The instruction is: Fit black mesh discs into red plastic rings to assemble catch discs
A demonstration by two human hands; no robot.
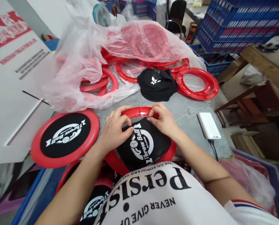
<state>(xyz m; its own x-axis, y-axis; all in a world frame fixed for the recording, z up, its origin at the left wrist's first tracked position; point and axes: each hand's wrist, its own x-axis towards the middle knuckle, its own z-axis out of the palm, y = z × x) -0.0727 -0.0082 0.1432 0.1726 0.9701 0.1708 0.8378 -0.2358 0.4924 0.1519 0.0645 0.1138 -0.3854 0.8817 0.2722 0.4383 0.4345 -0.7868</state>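
Note:
A red plastic ring (pixel 139 111) lies on the grey table right in front of me, with a black mesh cloth (pixel 144 147) printed "Throw Ball" spread over it. My left hand (pixel 114 129) pinches the cloth's far edge against the ring on the left. My right hand (pixel 164 120) pinches the same edge at the ring's top right. Both hands have fingers curled and pressed on the cloth and rim.
A finished red disc with black centre (pixel 64 137) lies to the left. Loose red rings (pixel 198 84), a pile of black cloths (pixel 157 84) and a clear plastic bag (pixel 88 59) sit behind. A white power bank (pixel 208 125) lies right. Blue crates (pixel 235 25) stand behind.

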